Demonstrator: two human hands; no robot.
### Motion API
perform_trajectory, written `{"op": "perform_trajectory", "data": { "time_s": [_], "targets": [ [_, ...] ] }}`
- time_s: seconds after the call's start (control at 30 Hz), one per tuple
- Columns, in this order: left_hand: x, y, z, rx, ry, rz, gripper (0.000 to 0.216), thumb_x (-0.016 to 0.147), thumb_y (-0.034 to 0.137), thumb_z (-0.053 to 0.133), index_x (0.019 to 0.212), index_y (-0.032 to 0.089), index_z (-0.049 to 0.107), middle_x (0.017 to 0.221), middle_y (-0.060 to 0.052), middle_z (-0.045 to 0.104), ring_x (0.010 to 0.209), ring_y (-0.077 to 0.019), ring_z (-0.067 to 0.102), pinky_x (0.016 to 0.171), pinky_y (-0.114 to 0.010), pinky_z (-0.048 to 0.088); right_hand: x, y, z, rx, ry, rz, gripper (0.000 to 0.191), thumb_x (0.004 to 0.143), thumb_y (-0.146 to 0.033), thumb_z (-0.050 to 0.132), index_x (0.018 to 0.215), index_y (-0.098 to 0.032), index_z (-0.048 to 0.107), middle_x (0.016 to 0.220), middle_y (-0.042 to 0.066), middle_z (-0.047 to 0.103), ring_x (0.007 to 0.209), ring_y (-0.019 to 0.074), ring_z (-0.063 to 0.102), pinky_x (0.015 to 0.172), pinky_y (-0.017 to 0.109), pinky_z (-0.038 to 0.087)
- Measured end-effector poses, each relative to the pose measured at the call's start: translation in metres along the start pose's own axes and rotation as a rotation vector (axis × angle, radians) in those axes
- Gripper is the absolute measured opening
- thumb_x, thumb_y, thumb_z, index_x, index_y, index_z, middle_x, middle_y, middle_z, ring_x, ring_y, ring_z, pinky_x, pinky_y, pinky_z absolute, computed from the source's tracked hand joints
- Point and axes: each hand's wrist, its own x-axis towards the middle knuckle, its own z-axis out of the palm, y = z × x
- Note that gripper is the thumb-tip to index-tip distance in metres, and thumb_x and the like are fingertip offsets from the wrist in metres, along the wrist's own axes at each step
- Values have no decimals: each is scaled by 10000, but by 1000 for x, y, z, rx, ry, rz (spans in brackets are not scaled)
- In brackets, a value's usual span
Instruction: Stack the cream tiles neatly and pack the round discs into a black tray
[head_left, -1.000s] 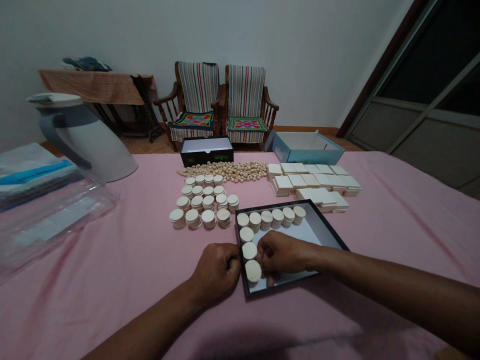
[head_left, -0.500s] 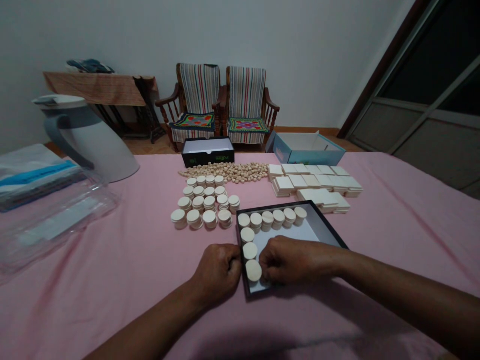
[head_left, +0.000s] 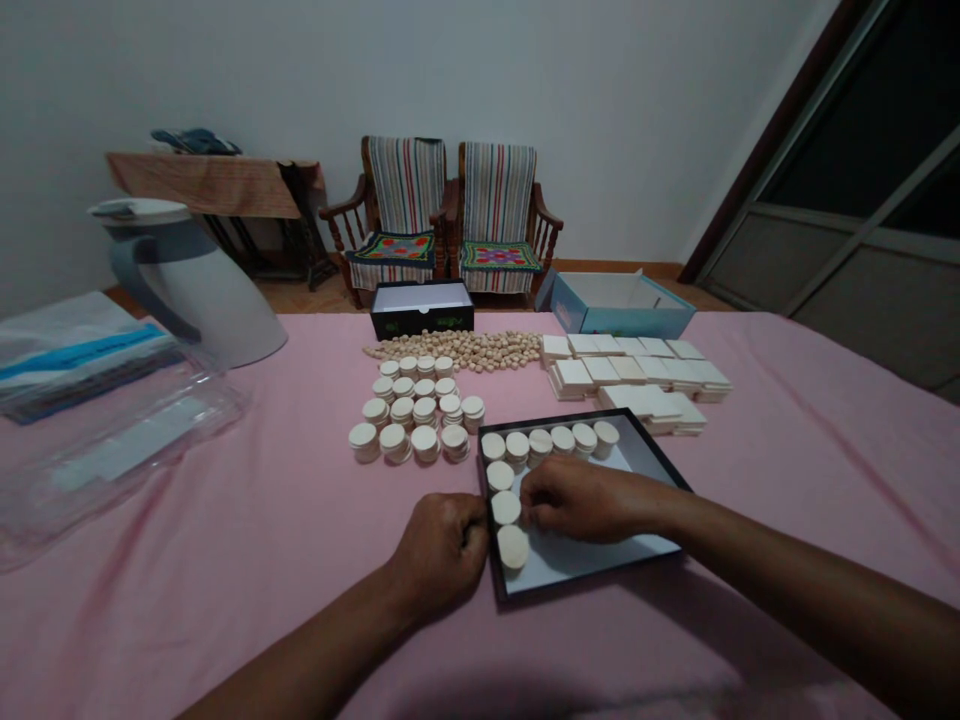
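A shallow black-rimmed box lid (head_left: 585, 577) with a white inside lies in front of me. Stacks of round wooden discs (head_left: 513, 548) line its left side, and more stacks (head_left: 562, 440) run along its far side. My left hand (head_left: 442, 545) is closed at the lid's left rim, thumb and curled fingers against it. Inside the lid, my right hand (head_left: 562, 498) is closed with its fingers bent down beside the middle stack (head_left: 506, 508) of the left column. Its fingertips are partly hidden, so what they hold cannot be made out.
More disc stacks (head_left: 424, 443) stand left of the lid. Behind them lie small wooden beads (head_left: 472, 350); square wooden tiles (head_left: 645, 372) are at right. A black box (head_left: 424, 322), a blue box (head_left: 626, 318), a jug (head_left: 217, 300) and clear plastic packaging (head_left: 135, 450) surround them.
My right hand has moved away from me inside the lid, from beside the nearest stack to the middle one. My left hand stays at the rim. The view has shifted slightly.
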Motion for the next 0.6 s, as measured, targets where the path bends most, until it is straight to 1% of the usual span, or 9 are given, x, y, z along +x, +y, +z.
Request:
{"op": "perform_trajectory", "data": {
  "time_s": [0.07, 0.13, 0.17, 0.23, 0.37, 0.47, 0.53, 0.6],
  "targets": [
    [0, 0, -1, -9, 12, -11, 191, 667, 46, 417, 526, 167, 373, 480, 37, 412, 438, -74, 387, 477, -224, 235, -4, -3, -11, -23, -13, 25, 160, 686, -96, 479, 669, -130, 635, 632, 20, 619, 575, 101, 501, 527, 210, 297],
    [0, -2, -2, -29, 54, -32, 203, 690, 54, 412, 529, 169, 368, 491, 37, 412, 459, -78, 390, 485, -221, 245, -5, -5, -24, -37, -11, 22, 175, 714, -107, 477, 703, -129, 650, 654, 27, 642, 572, 103, 512, 525, 212, 304],
    [0, -3, -3, -46, 86, -50, 209, 705, 61, 408, 530, 170, 373, 496, 36, 416, 470, -82, 395, 492, -220, 254, -4, -4, -32, -49, 6, 12, 181, 728, -113, 477, 719, -130, 657, 663, 28, 650, 572, 105, 517, 528, 213, 310],
    [1, -7, -5, -109, 155, -105, 217, 730, 78, 399, 534, 171, 403, 504, 32, 435, 489, -90, 411, 503, -218, 277, 4, -2, -45, -96, 85, -5, 190, 744, -122, 483, 758, -132, 672, 688, 32, 664, 594, 113, 535, 552, 218, 332],
    [7, -15, -7, -337, 244, -255, 217, 718, 105, 384, 524, 173, 450, 492, 20, 481, 485, -104, 445, 489, -213, 315, 35, 6, -62, -198, 257, -9, 211, 727, -111, 524, 868, -122, 681, 805, 57, 692, 692, 135, 581, 625, 225, 384],
    [11, -18, -9, -478, 291, -309, 201, 694, 122, 376, 514, 182, 443, 465, 20, 479, 460, -113, 449, 466, -214, 328, 64, 7, -67, -242, 317, 23, 254, 712, -126, 559, 943, -97, 663, 876, 84, 697, 751, 149, 605, 658, 230, 414],
    [13, -17, -10, -500, 302, -312, 194, 686, 130, 377, 515, 182, 451, 460, 19, 485, 453, -115, 451, 463, -217, 335, 82, 4, -69, -269, 288, 52, 303, 701, -154, 589, 990, -90, 652, 935, 99, 696, 791, 164, 617, 671, 235, 431],
    [13, -16, -10, -482, 301, -305, 194, 682, 130, 380, 513, 179, 461, 465, 15, 497, 458, -115, 458, 469, -216, 340, 97, -1, -71, -311, 185, 102, 353, 680, -196, 632, 1015, -86, 649, 986, 119, 689, 829, 189, 625, 677, 246, 447]
  ]
}}
